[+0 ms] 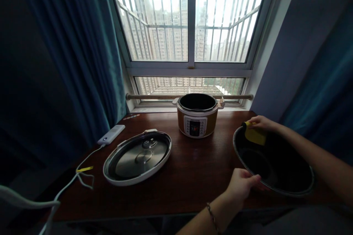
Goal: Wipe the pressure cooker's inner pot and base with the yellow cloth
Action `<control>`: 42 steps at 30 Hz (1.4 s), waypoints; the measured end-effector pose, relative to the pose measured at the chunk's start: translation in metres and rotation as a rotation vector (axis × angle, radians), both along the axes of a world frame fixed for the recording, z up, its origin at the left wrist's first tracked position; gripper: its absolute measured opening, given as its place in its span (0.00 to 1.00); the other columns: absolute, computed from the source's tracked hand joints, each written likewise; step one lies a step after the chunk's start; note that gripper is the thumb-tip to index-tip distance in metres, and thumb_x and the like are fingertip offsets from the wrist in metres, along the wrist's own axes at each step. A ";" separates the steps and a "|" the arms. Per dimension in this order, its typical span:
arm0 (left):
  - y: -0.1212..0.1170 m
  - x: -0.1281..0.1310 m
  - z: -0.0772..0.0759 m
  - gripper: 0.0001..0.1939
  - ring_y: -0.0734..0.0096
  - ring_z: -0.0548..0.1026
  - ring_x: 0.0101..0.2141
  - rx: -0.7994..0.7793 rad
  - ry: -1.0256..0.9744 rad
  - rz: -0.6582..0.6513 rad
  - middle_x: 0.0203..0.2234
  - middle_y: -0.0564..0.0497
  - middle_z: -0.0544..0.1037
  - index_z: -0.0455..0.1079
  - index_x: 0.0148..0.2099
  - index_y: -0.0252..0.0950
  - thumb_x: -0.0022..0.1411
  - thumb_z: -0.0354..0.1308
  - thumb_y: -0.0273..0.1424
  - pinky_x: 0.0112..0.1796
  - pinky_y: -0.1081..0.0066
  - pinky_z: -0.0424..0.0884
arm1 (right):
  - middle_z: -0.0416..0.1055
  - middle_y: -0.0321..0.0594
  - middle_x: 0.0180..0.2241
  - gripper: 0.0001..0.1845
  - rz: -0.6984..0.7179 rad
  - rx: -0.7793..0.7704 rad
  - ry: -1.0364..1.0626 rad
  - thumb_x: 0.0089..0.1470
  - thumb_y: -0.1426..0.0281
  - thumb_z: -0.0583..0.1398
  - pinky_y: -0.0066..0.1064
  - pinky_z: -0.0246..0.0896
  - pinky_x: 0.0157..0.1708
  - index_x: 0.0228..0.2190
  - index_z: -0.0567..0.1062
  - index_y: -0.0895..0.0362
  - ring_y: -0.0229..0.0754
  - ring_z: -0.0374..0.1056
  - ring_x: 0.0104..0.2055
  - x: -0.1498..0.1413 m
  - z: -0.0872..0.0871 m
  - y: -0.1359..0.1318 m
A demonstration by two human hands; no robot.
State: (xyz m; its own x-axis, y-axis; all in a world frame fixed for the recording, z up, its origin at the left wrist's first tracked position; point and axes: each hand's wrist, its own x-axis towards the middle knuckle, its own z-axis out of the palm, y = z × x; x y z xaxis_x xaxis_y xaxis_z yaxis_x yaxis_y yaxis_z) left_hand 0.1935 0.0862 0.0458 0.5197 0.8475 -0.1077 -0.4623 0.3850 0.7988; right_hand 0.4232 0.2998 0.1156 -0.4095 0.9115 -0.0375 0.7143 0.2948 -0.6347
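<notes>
A black inner pot point(278, 169) lies tilted at the right of the wooden table point(193, 172), its opening towards me. My left hand point(242, 185) grips the pot's near rim, fingers curled over the edge. My right hand point(261, 122) presses a yellow sponge point(255, 135) against the inside of the pot's far rim. The yellow cooker base point(197, 117) stands open at the back of the table by the window.
The cooker's lid point(138, 157) lies upside down at the left of the table. A white power bank point(111, 134) with a white cable point(79, 174) sits at the left edge. Blue curtains point(82, 62) hang on both sides of the barred window point(189, 18).
</notes>
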 end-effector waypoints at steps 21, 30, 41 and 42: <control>0.001 0.011 -0.021 0.17 0.66 0.72 0.21 -0.068 0.018 0.091 0.18 0.43 0.75 0.72 0.22 0.28 0.37 0.64 0.40 0.29 0.66 0.66 | 0.74 0.45 0.32 0.28 0.019 -0.119 -0.009 0.34 0.53 0.65 0.30 0.62 0.35 0.33 0.79 0.61 0.44 0.68 0.33 -0.009 -0.036 0.025; 0.002 0.011 -0.018 0.20 0.68 0.71 0.21 -0.057 0.028 0.100 0.18 0.43 0.74 0.72 0.21 0.28 0.35 0.64 0.43 0.32 0.64 0.67 | 0.75 0.45 0.33 0.28 0.018 -0.133 -0.009 0.34 0.53 0.65 0.29 0.62 0.33 0.34 0.79 0.61 0.45 0.68 0.34 -0.016 -0.044 0.027; 0.004 0.012 -0.023 0.24 0.67 0.71 0.23 -0.048 0.069 0.077 0.21 0.42 0.75 0.70 0.24 0.29 0.36 0.64 0.48 0.31 0.65 0.66 | 0.74 0.46 0.33 0.29 0.006 -0.111 0.013 0.31 0.51 0.65 0.31 0.62 0.36 0.32 0.80 0.61 0.46 0.68 0.35 -0.023 -0.039 0.023; 0.004 0.013 -0.024 0.24 0.67 0.71 0.22 -0.043 0.083 0.063 0.20 0.43 0.74 0.70 0.24 0.29 0.37 0.63 0.49 0.30 0.65 0.66 | 0.74 0.46 0.33 0.29 -0.011 -0.125 0.035 0.32 0.51 0.65 0.32 0.62 0.35 0.31 0.80 0.61 0.47 0.69 0.35 -0.025 -0.036 0.019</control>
State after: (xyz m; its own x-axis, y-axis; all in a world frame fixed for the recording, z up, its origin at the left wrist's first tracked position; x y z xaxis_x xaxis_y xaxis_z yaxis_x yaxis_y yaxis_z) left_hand 0.2067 0.0901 0.0218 0.4529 0.8722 -0.1849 -0.4194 0.3914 0.8191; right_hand 0.3986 0.3191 0.0796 -0.4023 0.9052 -0.1369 0.6942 0.2041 -0.6903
